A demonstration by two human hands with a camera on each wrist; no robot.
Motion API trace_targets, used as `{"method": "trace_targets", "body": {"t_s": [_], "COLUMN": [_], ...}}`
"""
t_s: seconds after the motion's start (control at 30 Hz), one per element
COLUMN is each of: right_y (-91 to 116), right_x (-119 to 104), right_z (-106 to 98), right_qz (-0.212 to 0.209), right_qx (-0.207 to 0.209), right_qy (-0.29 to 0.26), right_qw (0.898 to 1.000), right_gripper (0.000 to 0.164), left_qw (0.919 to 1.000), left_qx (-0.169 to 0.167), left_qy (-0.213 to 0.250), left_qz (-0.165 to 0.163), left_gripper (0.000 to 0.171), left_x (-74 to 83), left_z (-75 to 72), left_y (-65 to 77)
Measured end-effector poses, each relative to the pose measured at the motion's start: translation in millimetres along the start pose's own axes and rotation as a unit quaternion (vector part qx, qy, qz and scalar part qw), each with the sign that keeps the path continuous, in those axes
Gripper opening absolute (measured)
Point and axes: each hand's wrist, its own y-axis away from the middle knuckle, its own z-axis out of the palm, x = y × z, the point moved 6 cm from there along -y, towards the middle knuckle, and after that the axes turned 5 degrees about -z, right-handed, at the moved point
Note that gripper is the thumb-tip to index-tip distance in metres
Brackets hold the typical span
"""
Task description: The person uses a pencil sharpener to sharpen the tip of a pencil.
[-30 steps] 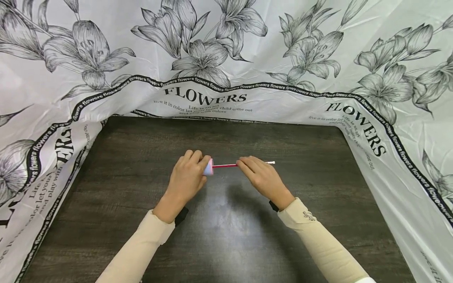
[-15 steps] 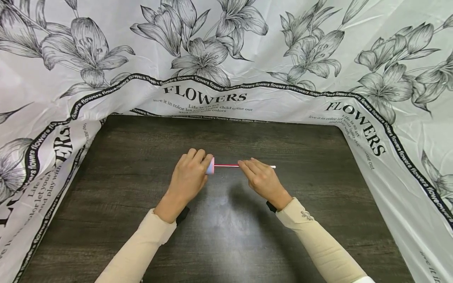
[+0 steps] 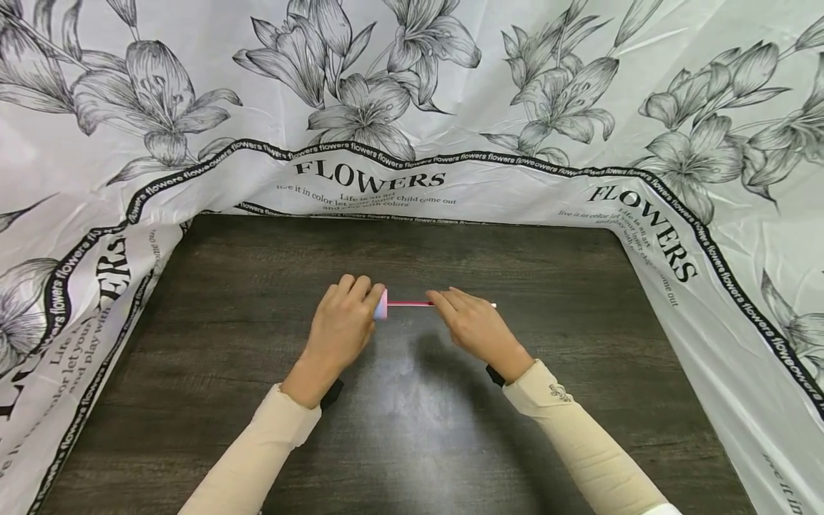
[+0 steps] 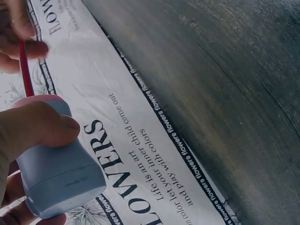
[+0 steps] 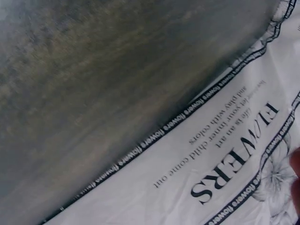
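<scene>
My left hand [image 3: 337, 325] grips a pale blue pencil sharpener [image 4: 65, 173] with a pink end, its thumb lying across the body in the left wrist view. Out of the pink end runs a thin red pencil [image 3: 408, 305], held nearly level in the head view. My right hand [image 3: 476, 325] pinches the pencil along its length, and a white tip pokes out past the fingers. The pencil's inner end is hidden inside the sharpener. Only a sliver of fingers [image 5: 295, 164] shows at the right edge of the right wrist view.
Both hands are over a dark wood-grain table [image 3: 412, 429]. White cloth [image 3: 515, 186] printed with flowers and lettering borders its back and sides. Cream sleeves [image 3: 251, 458] cover the forearms, with a black band [image 3: 331, 395] at the left wrist.
The pencil's white end has dropped slightly, so the pencil lies more level. Its visible side has changed from red to white-streaked to red with a dark line. Both hands keep their grips.
</scene>
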Motion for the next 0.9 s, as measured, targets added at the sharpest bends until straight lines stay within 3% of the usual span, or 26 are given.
{"method": "trace_targets", "body": {"t_s": [0.1,0.23,0.37,0.67,0.9], "right_y": [4,9,10,7,7], "right_x": [-2,-5,-5,-3,1], "right_z": [-4,-12,-15,-12,-4], "right_qz": [-0.003,-0.025,-0.041,-0.021,-0.034], "right_qx": [0.068,0.167,0.199,0.150,0.054], "right_qy": [0.022,0.059,0.066,0.054,-0.008], "right_qw": [0.997,0.984,0.977,0.987,0.998], "right_gripper": [0.025,0.019,0.016,0.023,0.029], "left_qw": [0.9999,0.9996,0.9994,0.9998,0.9999], "left_qx": [-0.009,-0.016,-0.021,-0.016,0.008], "left_qy": [0.009,0.013,0.020,0.012,-0.009], "left_qz": [-0.009,-0.019,-0.019,-0.004,0.008], "left_gripper": [0.048,0.050,0.050,0.047,0.033], "left_x": [-3.3,-7.7,-7.9,-4.4,-1.9], "left_z": [-1.3,-3.7,-5.4,-2.4,-0.3], "left_y": [0.9,-0.2,-2.4,-2.7,0.2]}}
